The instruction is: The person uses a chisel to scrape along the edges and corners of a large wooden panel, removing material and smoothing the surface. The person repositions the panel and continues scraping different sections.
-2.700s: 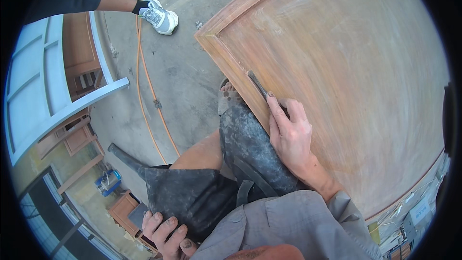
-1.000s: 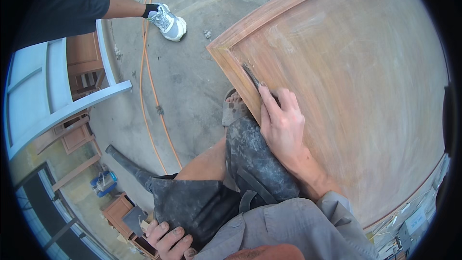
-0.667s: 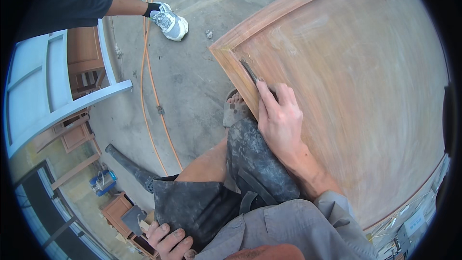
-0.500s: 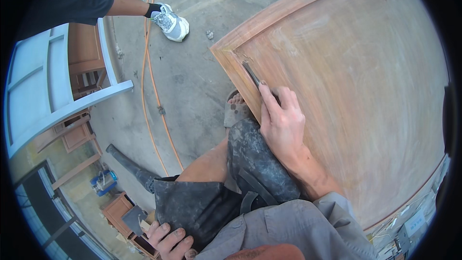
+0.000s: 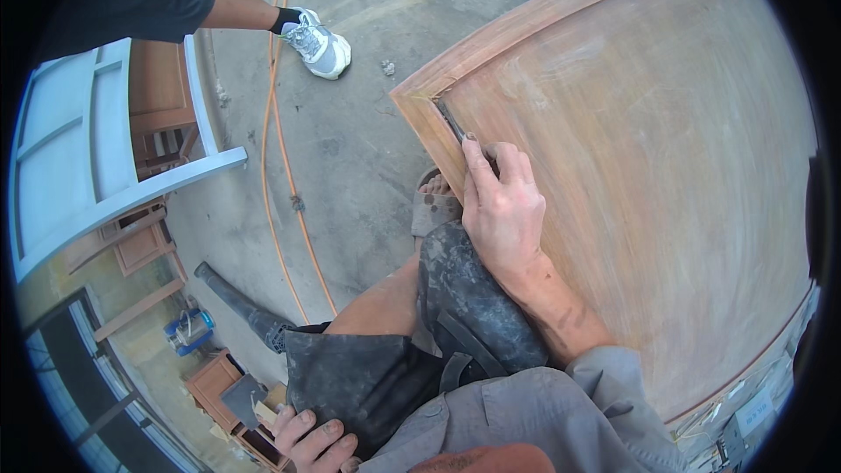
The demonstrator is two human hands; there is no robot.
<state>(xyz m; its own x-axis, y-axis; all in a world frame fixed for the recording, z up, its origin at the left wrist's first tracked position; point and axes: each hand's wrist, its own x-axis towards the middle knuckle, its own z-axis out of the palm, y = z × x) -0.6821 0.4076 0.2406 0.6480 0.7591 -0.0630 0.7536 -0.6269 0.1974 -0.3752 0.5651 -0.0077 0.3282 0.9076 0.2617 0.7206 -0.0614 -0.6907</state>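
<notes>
My right hand (image 5: 508, 201) is closed around a slim, dark chisel-like tool (image 5: 451, 121), whose handle is mostly hidden in the fingers. The tool's tip sits at the inside corner of a framed wooden panel (image 5: 648, 149), along the groove where the raised border meets the flat field. A few small shavings lie by that corner. At the bottom, my left hand (image 5: 314, 440) lies on the black apron (image 5: 350, 381) over my lap, fingers slightly bent and apart, with no tool seen in it. Its palm is hidden.
Another person's leg and grey-white sneaker (image 5: 322, 48) are at upper left. Orange hoses (image 5: 285, 144) run across the concrete floor. A pale blue-white frame (image 5: 61, 166) stands at left, with wooden cabinet parts (image 5: 144, 250) behind. A dark tube (image 5: 236, 302) and blue device (image 5: 190, 331) lie below.
My right hand has moved slightly up and left, bringing the tool's tip closer into the panel's corner. The left hand stays on the apron.
</notes>
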